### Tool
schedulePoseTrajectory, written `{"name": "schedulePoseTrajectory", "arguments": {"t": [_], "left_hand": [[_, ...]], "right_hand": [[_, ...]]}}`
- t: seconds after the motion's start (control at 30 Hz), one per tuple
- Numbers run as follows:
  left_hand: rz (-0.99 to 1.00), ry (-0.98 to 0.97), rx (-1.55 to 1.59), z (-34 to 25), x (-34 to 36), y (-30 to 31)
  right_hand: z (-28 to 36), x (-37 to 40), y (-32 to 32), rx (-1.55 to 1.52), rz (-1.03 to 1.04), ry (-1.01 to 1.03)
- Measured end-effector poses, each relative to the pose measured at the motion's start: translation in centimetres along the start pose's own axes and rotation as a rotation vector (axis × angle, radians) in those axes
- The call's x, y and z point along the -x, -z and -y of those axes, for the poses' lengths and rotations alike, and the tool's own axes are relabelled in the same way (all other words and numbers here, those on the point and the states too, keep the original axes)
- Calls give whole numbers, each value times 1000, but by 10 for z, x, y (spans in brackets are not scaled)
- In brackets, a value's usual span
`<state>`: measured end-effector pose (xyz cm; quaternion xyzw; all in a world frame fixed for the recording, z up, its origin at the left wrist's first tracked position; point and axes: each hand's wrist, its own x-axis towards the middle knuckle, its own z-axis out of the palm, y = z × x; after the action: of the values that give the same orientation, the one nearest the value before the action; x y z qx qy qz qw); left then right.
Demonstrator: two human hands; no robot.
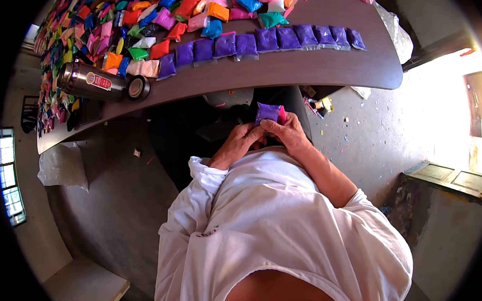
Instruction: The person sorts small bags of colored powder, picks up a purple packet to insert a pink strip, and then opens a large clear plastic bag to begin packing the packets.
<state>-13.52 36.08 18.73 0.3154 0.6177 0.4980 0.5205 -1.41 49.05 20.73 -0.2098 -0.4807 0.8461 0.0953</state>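
Note:
A small purple packet (267,112) is held between both hands above my lap, just below the table's edge. My left hand (240,143) pinches its lower left side with the thumb. On its right side my right hand (288,132) is closed, and something pink (282,115) shows between the packet and those fingers. Beyond the hands, a row of purple packets (246,45) lies side by side along the brown table (318,68). A large heap of packets in many colours (163,19) covers the table's left part.
A steel flask (92,82) lies on its side at the table's left edge, beside a round lid (138,87). White plastic bags (63,165) hang or stand at lower left. Litter (320,106) is scattered on the floor right of my legs, near a low cabinet (447,176).

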Motion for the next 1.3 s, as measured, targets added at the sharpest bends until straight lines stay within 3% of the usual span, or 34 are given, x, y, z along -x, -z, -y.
{"name": "schedulePoseTrajectory", "arguments": {"t": [0.4,0.9,0.93,1.0,1.3], "left_hand": [[49,-6,29,0,1,-2],[47,-8,44,3,1,0],[25,-19,55,3,1,1],[14,-27,46,5,1,1],[36,-19,2,-3,1,2]], "right_hand": [[-25,-18,11,53,-114,177],[-4,-6,1,-161,-121,-5],[-5,-6,3,-162,-121,-3],[-10,-5,12,203,-77,12],[7,1,1,34,10,43]]}}
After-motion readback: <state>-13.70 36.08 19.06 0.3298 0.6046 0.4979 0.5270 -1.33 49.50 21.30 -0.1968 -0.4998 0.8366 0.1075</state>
